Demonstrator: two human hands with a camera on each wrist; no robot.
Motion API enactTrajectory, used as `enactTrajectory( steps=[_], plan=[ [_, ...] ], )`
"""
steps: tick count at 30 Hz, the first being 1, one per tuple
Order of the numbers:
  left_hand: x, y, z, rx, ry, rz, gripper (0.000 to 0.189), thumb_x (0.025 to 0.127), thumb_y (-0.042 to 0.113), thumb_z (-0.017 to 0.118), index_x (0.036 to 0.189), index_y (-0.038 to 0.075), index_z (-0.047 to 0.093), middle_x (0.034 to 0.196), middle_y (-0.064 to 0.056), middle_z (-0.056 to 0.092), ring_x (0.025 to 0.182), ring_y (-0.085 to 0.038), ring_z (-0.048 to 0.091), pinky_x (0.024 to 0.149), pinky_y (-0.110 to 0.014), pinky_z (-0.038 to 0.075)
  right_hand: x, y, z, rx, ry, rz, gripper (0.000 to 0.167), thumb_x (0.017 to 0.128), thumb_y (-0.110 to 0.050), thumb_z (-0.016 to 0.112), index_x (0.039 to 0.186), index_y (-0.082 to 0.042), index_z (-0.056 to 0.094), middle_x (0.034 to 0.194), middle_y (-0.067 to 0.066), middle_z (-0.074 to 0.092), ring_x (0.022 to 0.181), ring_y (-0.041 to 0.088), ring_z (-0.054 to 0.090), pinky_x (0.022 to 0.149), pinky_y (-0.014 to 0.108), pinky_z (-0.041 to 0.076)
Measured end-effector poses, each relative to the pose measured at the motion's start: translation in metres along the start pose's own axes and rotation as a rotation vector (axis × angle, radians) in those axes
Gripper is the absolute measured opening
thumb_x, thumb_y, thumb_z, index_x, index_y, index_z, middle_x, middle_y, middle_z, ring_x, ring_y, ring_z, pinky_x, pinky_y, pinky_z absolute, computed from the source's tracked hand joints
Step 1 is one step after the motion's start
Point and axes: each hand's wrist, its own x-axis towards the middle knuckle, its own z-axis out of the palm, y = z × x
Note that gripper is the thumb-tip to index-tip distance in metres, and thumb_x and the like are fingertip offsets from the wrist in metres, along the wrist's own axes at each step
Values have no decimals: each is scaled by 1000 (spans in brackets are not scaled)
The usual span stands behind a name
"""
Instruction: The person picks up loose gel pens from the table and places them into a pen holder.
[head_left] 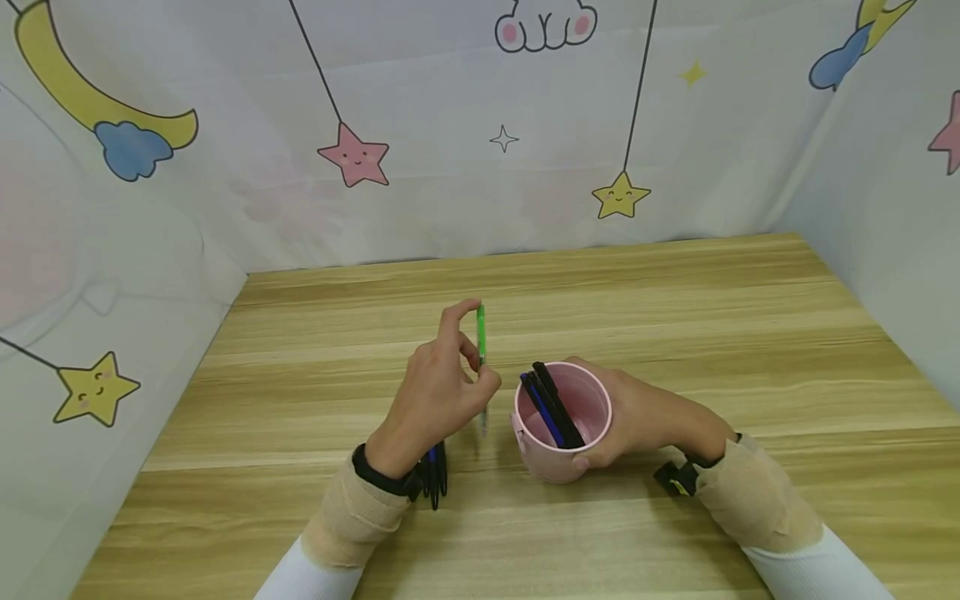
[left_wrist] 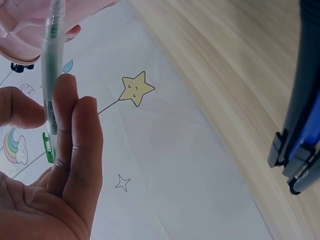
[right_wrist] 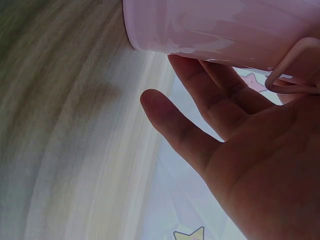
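Between the thumb and fingers of my left hand [head_left: 442, 379], a green-and-clear pen [head_left: 482, 333] is pinched upright, its green end at the top by my index fingertip. In the left wrist view the pen [left_wrist: 52, 65] crosses in front of the fingers. My right hand [head_left: 626, 408] grips a pink bucket [head_left: 558, 471] from its right side and tilts it; the right wrist view shows fingers against the bucket's wall [right_wrist: 210, 30]. Inside the bucket lean a few black and blue pens [head_left: 551, 404].
Several black and blue pens [head_left: 435, 479] lie on the wooden table [head_left: 300, 400] beneath my left wrist. They loom close at the right of the left wrist view. White cloth [head_left: 450, 208] printed with stars stands behind the table and along its sides.
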Motion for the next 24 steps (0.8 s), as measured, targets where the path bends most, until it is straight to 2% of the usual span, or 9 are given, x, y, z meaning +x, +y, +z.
enactTrajectory(
  steps=[12,24],
  plan=[
    [0,1,-1,-35,22,-16,77,78,4,65,149,14,36,80,5,58,42,-5,49,46,-29,42,0,2,0,19,2,-7,93,67,-28,93,146,-15,45,131,-1,62,119,23,59,99,42,49],
    [0,2,-1,-69,42,-3,77,79,3,65,149,14,36,79,5,58,44,0,53,47,-29,45,0,2,0,27,1,-2,92,67,-28,93,146,-15,46,131,0,62,119,23,59,100,41,48]
  ],
)
